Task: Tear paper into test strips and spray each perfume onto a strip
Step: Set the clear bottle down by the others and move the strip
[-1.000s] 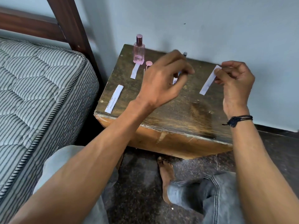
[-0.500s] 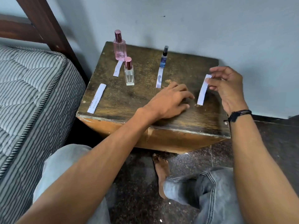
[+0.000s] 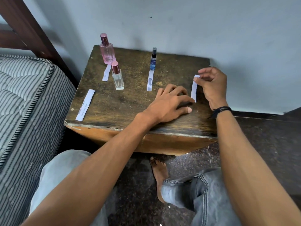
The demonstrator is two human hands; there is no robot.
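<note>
On the wooden bedside table stand a tall pink perfume bottle, a small clear bottle with a maroon cap and a slim blue spray. One paper strip lies by the pink bottle and a stained strip lies before the blue spray. A longer printed strip lies near the front left corner. My right hand pinches the top of another strip, whose lower end reaches the table. My left hand rests on the table beside it, fingers loosely bent over a dark patch.
A striped mattress and a dark wooden bed frame stand close on the left. The table backs against a pale wall. My knees in grey jeans and a bare foot are below the table's front edge.
My left hand set down the slim blue spray and came down onto the table. My right hand lowered its strip from the air toward the table's right side.
</note>
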